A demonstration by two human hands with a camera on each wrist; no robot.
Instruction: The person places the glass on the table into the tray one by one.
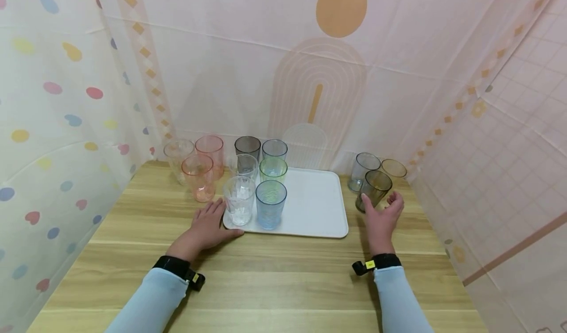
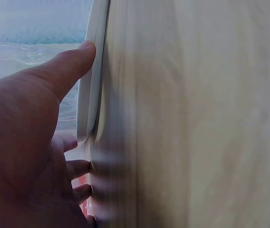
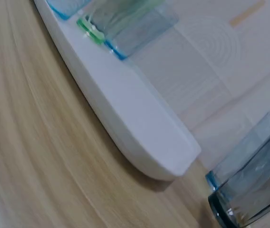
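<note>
My left hand (image 1: 208, 227) rests at the near left corner of a white tray (image 1: 316, 202). Its thumb touches the front edge and the other fingers spread along the left side. On the tray's left half stand clear glasses (image 1: 239, 202), a light blue glass (image 1: 270, 207), a green glass (image 1: 273, 168), a dark grey glass (image 1: 247, 146) and a blue-grey one behind. To the tray's right, my right hand (image 1: 382, 225) holds a dark brown glass (image 1: 374, 188) between thumb and fingers. In the right wrist view, the thumb is against this glass (image 3: 254, 190), beside a bluish one.
A blue-grey glass (image 1: 364, 168) and an amber glass (image 1: 394, 168) stand behind the brown one. Left of the tray are a clear glass (image 1: 176, 158), a pink glass (image 1: 210, 151) and an orange-pink glass (image 1: 198, 178). Patterned curtains (image 1: 212, 77) border the wooden table (image 1: 283, 284).
</note>
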